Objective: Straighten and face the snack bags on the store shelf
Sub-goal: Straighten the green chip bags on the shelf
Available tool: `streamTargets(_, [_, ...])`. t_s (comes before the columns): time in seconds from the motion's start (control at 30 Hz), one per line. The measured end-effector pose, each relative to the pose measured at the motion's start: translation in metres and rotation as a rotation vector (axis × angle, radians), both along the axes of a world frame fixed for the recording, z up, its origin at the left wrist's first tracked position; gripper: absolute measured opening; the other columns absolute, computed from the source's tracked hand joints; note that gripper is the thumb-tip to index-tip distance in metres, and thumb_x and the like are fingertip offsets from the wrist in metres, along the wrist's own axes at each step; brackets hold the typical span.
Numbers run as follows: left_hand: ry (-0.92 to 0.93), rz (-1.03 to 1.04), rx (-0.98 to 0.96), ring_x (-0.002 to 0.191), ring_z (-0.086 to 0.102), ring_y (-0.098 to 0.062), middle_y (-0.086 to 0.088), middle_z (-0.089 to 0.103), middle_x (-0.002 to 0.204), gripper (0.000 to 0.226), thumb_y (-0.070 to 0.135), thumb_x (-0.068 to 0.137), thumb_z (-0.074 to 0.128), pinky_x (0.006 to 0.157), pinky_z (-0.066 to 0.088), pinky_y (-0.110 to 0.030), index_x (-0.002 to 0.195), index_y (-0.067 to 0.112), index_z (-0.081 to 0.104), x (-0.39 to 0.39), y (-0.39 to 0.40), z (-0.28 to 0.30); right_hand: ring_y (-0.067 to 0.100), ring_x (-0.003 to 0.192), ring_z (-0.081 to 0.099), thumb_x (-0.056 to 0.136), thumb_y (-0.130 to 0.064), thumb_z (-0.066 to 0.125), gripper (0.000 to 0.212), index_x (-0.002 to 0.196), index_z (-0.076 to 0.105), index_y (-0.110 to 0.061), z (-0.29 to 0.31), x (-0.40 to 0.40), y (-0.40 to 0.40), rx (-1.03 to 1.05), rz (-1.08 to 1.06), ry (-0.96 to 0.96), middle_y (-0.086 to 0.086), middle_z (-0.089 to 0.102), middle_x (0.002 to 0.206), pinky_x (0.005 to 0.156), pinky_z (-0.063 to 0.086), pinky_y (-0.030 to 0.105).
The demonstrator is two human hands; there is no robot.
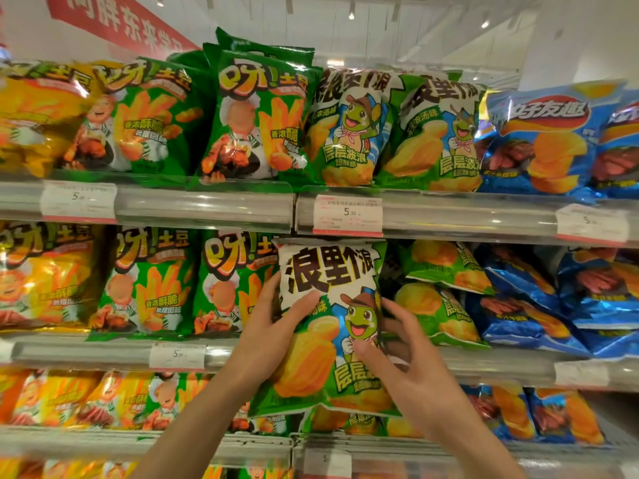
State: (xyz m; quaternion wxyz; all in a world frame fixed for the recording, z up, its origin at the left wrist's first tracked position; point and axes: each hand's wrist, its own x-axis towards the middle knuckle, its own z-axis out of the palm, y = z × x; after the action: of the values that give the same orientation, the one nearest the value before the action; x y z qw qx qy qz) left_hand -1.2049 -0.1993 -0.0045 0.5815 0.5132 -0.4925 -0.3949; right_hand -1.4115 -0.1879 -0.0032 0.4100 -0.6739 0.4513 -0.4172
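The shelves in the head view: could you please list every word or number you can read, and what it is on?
"浪里个浪": green-and-white turtle crisp bag, held by left hand and right hand.
"层层波浪": green turtle bag on the top shelf.
"呀!土豆": green potato-stick bag on the top shelf.
"好友趣": blue crisp bag.
"5.90": white shelf price tag; its small print is unreadable.
Red ceiling banner: cropped, unreadable.

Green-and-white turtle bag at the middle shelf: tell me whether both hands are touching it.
Touching. The head view shows the left hand pressed on the turtle bag's left side and the right hand gripping its right edge.
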Motion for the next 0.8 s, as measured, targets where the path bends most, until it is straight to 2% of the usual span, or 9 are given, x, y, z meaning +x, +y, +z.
streamTargets(0.1, [-0.039,0.078,-0.021,0.11,0.064,-0.009,0.016,0.062,0.126,0.079,0.066,0.07,0.071,0.087,0.056,-0.032,0.141,0.05,0.039,0.021,0.011,-0.001,-0.004,0.112,0.056,0.08,-0.065,0.056,0.062,0.137,0.042,-0.047,0.008,0.002,-0.006,-0.029,-0.012,0.004,-0.027,0.054,0.127,0.087,0.051,0.022])
streamTargets(0.17, [-0.053,0.113,-0.038,0.111,0.065,-0.011,0.017,0.061,0.128,0.079,0.063,0.071,0.071,0.09,0.056,-0.038,0.141,0.053,0.037,0.035,0.019,-0.001,-0.004,0.111,0.055,0.089,-0.057,0.053,0.051,0.137,0.047,-0.039,0.015,0.007,-0.018,-0.085,-0.096,0.033,-0.021,0.057,0.127,0.081,0.045,0.013])
streamTargets(0.23, [-0.058,0.142,-0.068,0.109,0.066,-0.01,0.021,0.062,0.122,0.065,0.057,0.072,0.071,0.093,0.056,-0.043,0.131,0.058,0.041,0.047,0.027,0.001,-0.002,0.107,0.056,0.096,-0.044,0.055,0.043,0.137,0.05,-0.03,0.021,0.015,-0.038,-0.146,-0.173,0.128,-0.015,0.058,0.127,0.077,0.043,0.011])
streamTargets(0.3, [-0.068,0.155,-0.083,0.107,0.068,-0.01,0.019,0.063,0.121,0.062,0.054,0.073,0.07,0.091,0.058,-0.043,0.126,0.06,0.039,0.057,0.033,0.004,0.01,0.108,0.058,0.098,-0.039,0.056,0.042,0.136,0.051,-0.022,0.022,0.026,-0.07,-0.228,-0.218,0.283,-0.005,0.057,0.128,0.085,0.049,0.024])
streamTargets(0.37, [-0.105,0.173,-0.094,0.106,0.068,-0.011,0.016,0.063,0.123,0.064,0.054,0.074,0.069,0.088,0.059,-0.04,0.13,0.058,0.039,0.064,0.036,0.005,0.026,0.112,0.058,0.094,-0.046,0.055,0.047,0.133,0.054,-0.018,0.02,0.039,-0.107,-0.252,-0.251,0.497,0.008,0.058,0.129,0.094,0.049,0.037])
streamTargets(0.5, [-0.141,0.188,-0.106,0.103,0.067,-0.005,0.018,0.063,0.121,0.071,0.053,0.076,0.068,0.082,0.058,-0.032,0.14,0.049,0.037,0.068,0.039,0.007,0.035,0.126,0.05,0.095,-0.058,0.045,0.073,0.145,0.039,-0.006,0.018,0.055,-0.16,-0.053,-0.22,0.826,0.018,0.049,0.141,0.1,0.045,0.036])
streamTargets(0.57, [-0.155,0.194,-0.101,0.101,0.065,0.0,0.022,0.06,0.118,0.069,0.053,0.076,0.067,0.075,0.056,-0.023,0.137,0.051,0.035,0.068,0.039,0.008,0.033,0.128,0.049,0.095,-0.058,0.042,0.077,0.151,0.031,-0.006,0.017,0.061,-0.168,0.009,-0.167,0.854,0.016,0.046,0.146,0.102,0.045,0.035])
streamTargets(0.7, [-0.162,0.203,-0.099,0.088,0.063,0.018,0.025,0.058,0.113,0.065,0.047,0.081,0.067,0.063,0.053,-0.012,0.138,0.049,0.035,0.068,0.039,0.009,0.029,0.12,0.055,0.088,-0.056,0.049,0.063,0.14,0.051,-0.02,0.009,0.066,-0.168,0.013,-0.124,0.695,0.009,0.054,0.137,0.098,0.046,0.032])
streamTargets(0.8, [-0.154,0.217,-0.095,0.081,0.06,0.023,0.026,0.054,0.11,0.061,0.041,0.085,0.067,0.058,0.052,-0.009,0.135,0.049,0.033,0.067,0.041,0.009,0.032,0.115,0.058,0.078,-0.061,0.055,0.07,0.135,0.05,-0.021,0.0,0.065,-0.164,-0.034,-0.218,0.585,0.01,0.056,0.132,0.096,0.05,0.037])
